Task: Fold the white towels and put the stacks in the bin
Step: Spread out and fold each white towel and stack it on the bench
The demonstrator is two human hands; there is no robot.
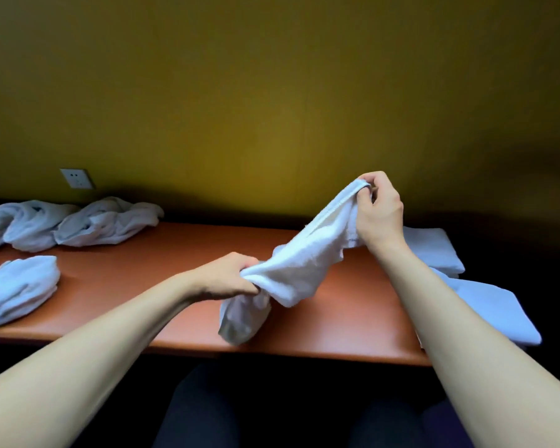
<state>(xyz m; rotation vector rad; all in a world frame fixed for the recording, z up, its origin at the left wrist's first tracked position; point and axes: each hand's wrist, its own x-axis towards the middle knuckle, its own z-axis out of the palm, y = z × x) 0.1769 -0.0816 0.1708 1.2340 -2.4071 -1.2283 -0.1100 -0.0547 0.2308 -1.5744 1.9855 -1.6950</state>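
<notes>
A crumpled white towel (307, 257) hangs stretched between my hands above the orange-brown table (175, 286). My left hand (230, 278) grips its bunched lower part, and the loose end below it droops onto the table. My right hand (377, 208) pinches an upper hemmed edge, raised higher and farther right. Folded white towels lie flat at the right: one stack (434, 250) behind my right forearm and another (495, 312) at the table's near right corner. No bin is in view.
Several unfolded white towels are heaped at the back left (107, 223) and far left (23, 226), with another bundle (17, 286) at the left front edge. A wall socket (76, 178) sits on the yellow wall behind. My dark-clothed legs are under the table's near edge.
</notes>
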